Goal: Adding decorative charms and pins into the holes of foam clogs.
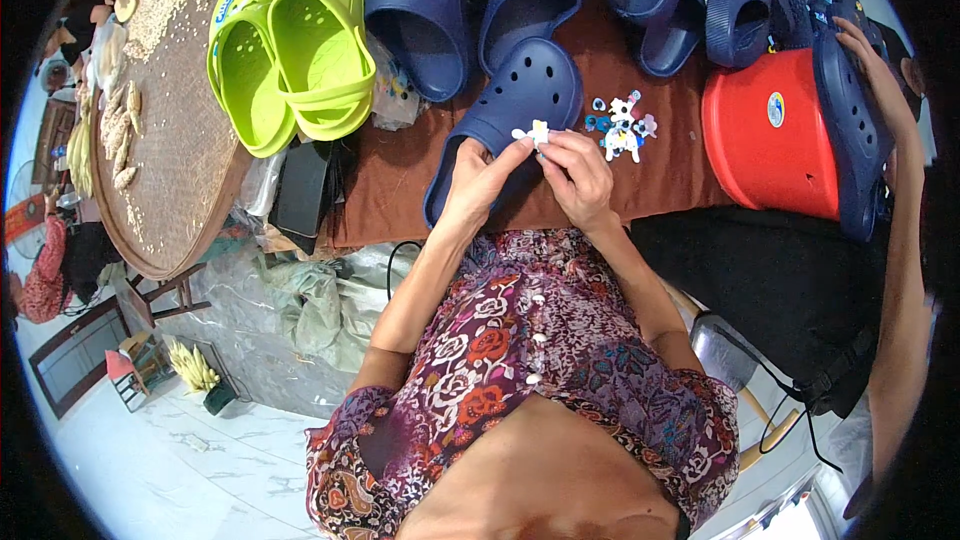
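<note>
Head view: two hands fitting a small charm at a navy clog on a brown bench.

At frame centre the left hand [478,175] and right hand [578,172] meet, both sets of fingertips pinched on a small white flower charm [538,132] held against the heel end of a navy clog [520,100]. Just right of it, a cluster of loose charms [622,126] lies on the bench [680,155]. Upper left of centre stands a lime-green clog pair [295,40], beside a round woven tray [180,140] at far left. At right, a red tub [765,145]; another person's arm [895,240] reaches along the right edge.
</note>
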A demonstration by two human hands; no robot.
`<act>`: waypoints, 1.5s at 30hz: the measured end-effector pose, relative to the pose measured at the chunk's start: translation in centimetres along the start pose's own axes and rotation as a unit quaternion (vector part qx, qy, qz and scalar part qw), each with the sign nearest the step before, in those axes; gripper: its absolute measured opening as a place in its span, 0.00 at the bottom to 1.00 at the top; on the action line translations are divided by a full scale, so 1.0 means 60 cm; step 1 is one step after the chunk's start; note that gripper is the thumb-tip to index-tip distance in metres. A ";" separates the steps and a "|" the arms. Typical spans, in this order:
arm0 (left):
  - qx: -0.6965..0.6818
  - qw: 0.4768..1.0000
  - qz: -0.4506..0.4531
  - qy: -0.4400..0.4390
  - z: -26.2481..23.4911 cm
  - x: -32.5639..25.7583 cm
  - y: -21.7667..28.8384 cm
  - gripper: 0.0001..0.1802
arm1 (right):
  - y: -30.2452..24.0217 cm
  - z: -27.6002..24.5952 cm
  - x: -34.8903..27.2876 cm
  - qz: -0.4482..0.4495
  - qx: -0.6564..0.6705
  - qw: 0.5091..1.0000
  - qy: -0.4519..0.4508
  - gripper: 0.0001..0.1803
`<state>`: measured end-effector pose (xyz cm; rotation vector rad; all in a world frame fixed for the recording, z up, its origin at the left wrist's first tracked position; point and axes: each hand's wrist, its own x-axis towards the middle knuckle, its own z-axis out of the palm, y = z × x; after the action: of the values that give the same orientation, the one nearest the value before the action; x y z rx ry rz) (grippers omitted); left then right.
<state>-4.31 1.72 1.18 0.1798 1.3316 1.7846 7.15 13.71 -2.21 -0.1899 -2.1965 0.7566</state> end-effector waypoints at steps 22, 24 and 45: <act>0.104 0.991 0.074 0.027 0.013 0.010 -0.018 0.20 | 0.021 -0.025 0.040 0.299 0.111 0.945 -0.071 0.17; 0.103 0.992 0.069 0.023 0.009 0.012 -0.021 0.20 | 0.021 -0.030 0.052 0.288 0.109 0.948 -0.084 0.16; 0.008 1.000 -0.024 -0.013 -0.030 0.007 -0.010 0.20 | -0.003 -0.015 0.041 0.193 0.073 0.976 -0.063 0.17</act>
<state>-5.24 0.74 -0.24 0.1782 1.3222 1.7261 6.17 14.85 -0.07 -0.5178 -2.2381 1.1680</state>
